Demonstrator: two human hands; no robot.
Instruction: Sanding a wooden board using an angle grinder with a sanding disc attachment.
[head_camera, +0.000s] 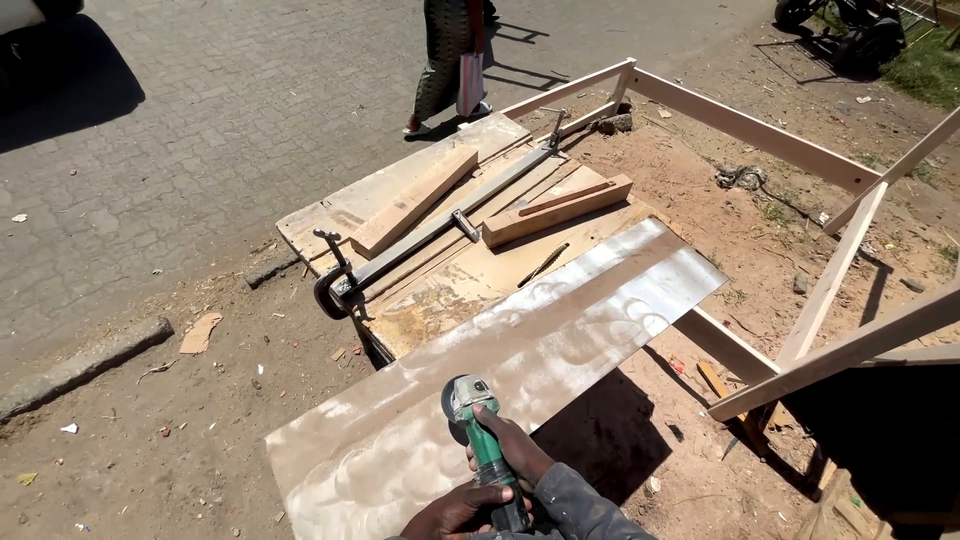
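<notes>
Here, both hands wrapped tight on green angle grinder (483, 437): right hand (510, 450) near head, left hand (455, 512) at tail, steady. Disc flat on board (560, 340), board flat across bench (400, 205).

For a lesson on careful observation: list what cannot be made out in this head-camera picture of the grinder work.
1. Grinder disc: hidden under its guard, facing the board.
2. Left hand: cut off by the bottom edge.
3. Right hand fingertips: wrapped behind the handle.
4. Passer-by: upper body cut off by the top edge.
</notes>
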